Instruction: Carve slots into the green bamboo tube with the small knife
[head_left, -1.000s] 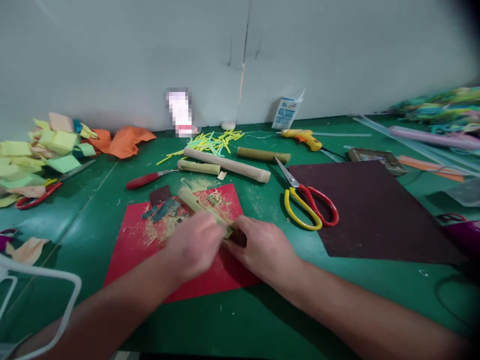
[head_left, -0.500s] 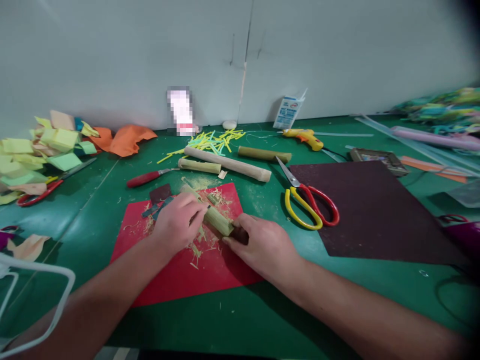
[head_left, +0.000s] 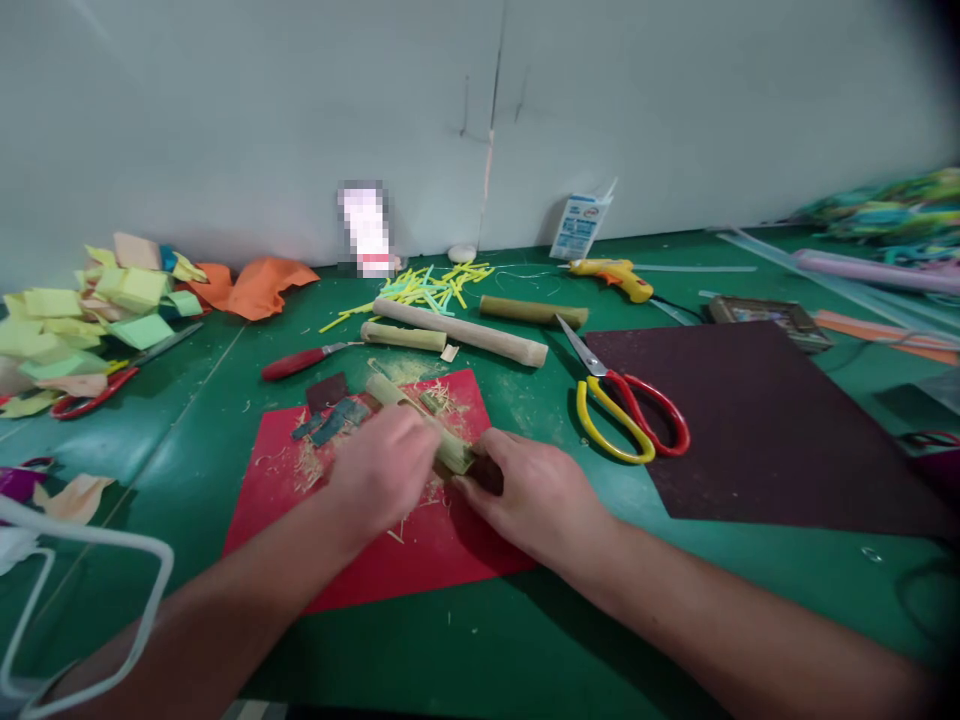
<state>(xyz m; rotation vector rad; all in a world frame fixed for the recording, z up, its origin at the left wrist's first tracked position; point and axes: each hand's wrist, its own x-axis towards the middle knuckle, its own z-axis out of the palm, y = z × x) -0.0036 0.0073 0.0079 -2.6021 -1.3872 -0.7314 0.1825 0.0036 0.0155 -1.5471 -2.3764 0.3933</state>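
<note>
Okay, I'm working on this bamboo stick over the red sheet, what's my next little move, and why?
Probably slide the left hand along the bamboo stick toward its far end, while the right hand pins the near end. The left hand sits mid-stick, the far part lies bare beyond it, and shavings already lie on the red sheet.

Pale grey wall behind green table
</note>
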